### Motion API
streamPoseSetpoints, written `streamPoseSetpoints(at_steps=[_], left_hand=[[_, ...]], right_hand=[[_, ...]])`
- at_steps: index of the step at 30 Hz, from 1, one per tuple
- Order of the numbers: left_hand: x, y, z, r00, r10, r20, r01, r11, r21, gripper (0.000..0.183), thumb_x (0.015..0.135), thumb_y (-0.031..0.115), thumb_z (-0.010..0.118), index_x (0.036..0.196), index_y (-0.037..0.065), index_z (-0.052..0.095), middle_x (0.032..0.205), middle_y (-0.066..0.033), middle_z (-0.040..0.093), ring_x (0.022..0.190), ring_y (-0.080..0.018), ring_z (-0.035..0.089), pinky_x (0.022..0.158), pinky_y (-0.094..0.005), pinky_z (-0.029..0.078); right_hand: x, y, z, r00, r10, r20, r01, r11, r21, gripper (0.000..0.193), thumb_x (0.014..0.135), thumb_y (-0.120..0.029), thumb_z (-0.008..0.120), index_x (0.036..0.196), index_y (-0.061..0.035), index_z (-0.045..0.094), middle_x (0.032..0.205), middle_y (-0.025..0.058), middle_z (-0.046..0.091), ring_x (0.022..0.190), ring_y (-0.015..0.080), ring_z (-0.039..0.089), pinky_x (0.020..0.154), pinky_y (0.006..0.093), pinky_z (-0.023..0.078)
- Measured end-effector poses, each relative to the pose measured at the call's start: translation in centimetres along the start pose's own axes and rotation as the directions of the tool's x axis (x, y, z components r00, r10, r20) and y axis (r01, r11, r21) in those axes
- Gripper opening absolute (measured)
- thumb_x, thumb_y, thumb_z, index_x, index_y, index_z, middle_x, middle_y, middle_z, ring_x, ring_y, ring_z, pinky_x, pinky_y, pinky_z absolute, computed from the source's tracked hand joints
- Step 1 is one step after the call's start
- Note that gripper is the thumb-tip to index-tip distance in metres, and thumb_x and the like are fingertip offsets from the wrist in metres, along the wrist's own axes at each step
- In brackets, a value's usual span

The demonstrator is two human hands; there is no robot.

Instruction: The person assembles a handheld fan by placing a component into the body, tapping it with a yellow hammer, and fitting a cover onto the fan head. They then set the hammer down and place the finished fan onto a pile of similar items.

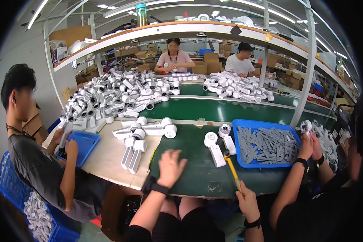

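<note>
My right hand [249, 203] grips the yellow handle of a small hammer [233, 171]. The hammer's dark head rests at or just over the edge of a white handheld fan [216, 155], which lies on the green tabletop [189, 161]; contact is unclear. Another handheld fan [228, 143] lies close by at its right, with its round end uncovered. Nothing is in my left hand [171, 166], whose fingers are spread over the green surface and slightly blurred. Several finished-looking white fans [135, 149] lie to its left on beige cardboard.
A blue tray [246, 161] of grey strips stands at the right. Beside it a co-worker's hands [309, 145] hold a fan. At the left another person works over a blue tray [86, 147]. A large fan heap [113, 94] lies beyond, under a shelf [177, 29].
</note>
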State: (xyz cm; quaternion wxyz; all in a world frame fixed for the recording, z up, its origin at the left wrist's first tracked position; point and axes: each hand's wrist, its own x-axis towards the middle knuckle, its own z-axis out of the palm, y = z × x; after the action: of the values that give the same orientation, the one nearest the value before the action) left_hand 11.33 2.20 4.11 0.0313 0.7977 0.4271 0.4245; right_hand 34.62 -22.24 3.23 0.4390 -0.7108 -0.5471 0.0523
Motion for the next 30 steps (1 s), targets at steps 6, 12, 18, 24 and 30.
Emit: streamPoseSetpoints(at_steps=[6, 12, 18, 24, 30], left_hand=[[0.9, 7.1, 5.1, 0.926, 0.009, 0.377, 0.015, 0.998, -0.060, 0.074, 0.082, 0.041, 0.076, 0.138, 0.000, 0.050, 0.129, -0.0251, 0.054, 0.120, -0.0418, 0.051, 0.100, -0.0467, 0.045], [1.3, 4.1, 5.6, 0.956, 0.123, 0.265, -0.104, 0.991, -0.084, 0.060, 0.076, 0.021, 0.079, 0.128, 0.003, 0.056, 0.114, -0.0214, 0.064, 0.104, -0.0386, 0.058, 0.090, -0.0454, 0.049], [-0.8, 3.1, -1.4, 0.926, -0.005, 0.379, 0.146, 0.927, -0.346, 0.031, 0.087, 0.016, 0.064, 0.111, -0.003, 0.066, 0.093, -0.0241, 0.070, 0.083, -0.0385, 0.069, 0.077, -0.0409, 0.054], [-4.0, -0.2, -4.6, 0.979, -0.001, 0.203, 0.071, 0.938, -0.339, 0.033, 0.083, 0.020, 0.075, 0.108, -0.001, 0.068, 0.096, -0.0184, 0.070, 0.087, -0.0310, 0.067, 0.079, -0.0366, 0.053], [-4.5, -0.7, -3.3, 0.988, -0.087, 0.130, 0.126, 0.936, -0.329, 0.026, 0.079, 0.019, 0.080, 0.097, 0.002, 0.071, 0.092, -0.0137, 0.069, 0.088, -0.0309, 0.063, 0.079, -0.0380, 0.051]], right_hand=[[-1.1, -1.8, 0.3, 0.935, 0.227, 0.274, -0.323, 0.864, 0.387, 0.052, 0.094, -0.009, 0.060, 0.145, -0.0044, 0.047, 0.075, 0.0000, 0.058, 0.053, 0.0052, 0.049, 0.049, 0.0200, 0.041], [-1.8, -2.4, -0.3, 0.905, 0.350, 0.242, -0.425, 0.768, 0.478, 0.052, 0.095, -0.006, 0.059, 0.146, -0.0053, 0.046, 0.074, -0.0009, 0.057, 0.054, 0.0043, 0.047, 0.050, 0.0204, 0.041], [-2.3, -3.2, -0.3, 0.935, 0.218, 0.281, -0.338, 0.789, 0.513, 0.054, 0.094, -0.006, 0.057, 0.146, -0.0046, 0.045, 0.077, 0.0004, 0.059, 0.051, 0.0037, 0.049, 0.045, 0.0181, 0.039], [-1.0, -6.1, 0.2, 0.928, 0.017, 0.373, -0.208, 0.853, 0.478, 0.053, 0.092, -0.003, 0.059, 0.144, -0.0017, 0.047, 0.078, 0.0016, 0.060, 0.054, 0.0051, 0.050, 0.048, 0.0196, 0.041], [-0.5, -7.1, 0.7, 0.947, -0.265, 0.181, 0.192, 0.920, 0.341, 0.053, 0.091, 0.001, 0.059, 0.142, 0.0012, 0.048, 0.081, 0.0033, 0.058, 0.058, 0.0065, 0.051, 0.053, 0.0217, 0.042]])
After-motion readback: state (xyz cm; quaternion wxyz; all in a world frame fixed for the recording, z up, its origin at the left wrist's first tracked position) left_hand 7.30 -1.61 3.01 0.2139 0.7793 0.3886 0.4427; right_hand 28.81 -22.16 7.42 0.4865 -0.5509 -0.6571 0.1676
